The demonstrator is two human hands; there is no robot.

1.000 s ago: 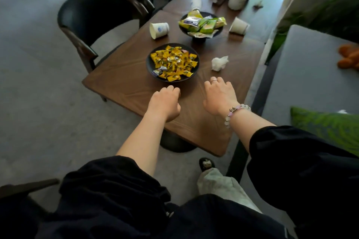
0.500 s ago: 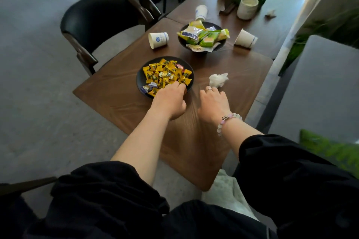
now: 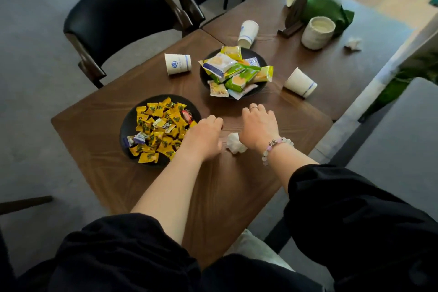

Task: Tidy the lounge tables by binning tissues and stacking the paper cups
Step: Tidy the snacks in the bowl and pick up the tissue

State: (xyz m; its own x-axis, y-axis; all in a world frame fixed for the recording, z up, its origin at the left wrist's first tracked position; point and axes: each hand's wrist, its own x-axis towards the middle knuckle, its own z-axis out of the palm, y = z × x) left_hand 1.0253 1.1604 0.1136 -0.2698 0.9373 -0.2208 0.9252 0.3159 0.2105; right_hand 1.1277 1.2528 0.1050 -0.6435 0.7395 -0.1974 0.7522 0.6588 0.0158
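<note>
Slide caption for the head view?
Left hand and right hand above a brown wooden table, crumpled white tissue between them, white paper cups tipped beyond.

- The table is brown with a streaked wood grain.
- The plate at centre left is black, and the sweets on it are mostly yellow.
- The bowl above it is black; its packets are yellow, green and white with blue.
- The left paper cup is white with a blue logo and band.
- The right paper cup is white with a blue stripe.
- The crumpled tissue is white.
- The bracelet has pale and pink beads.
- The sleeves are black.
</note>
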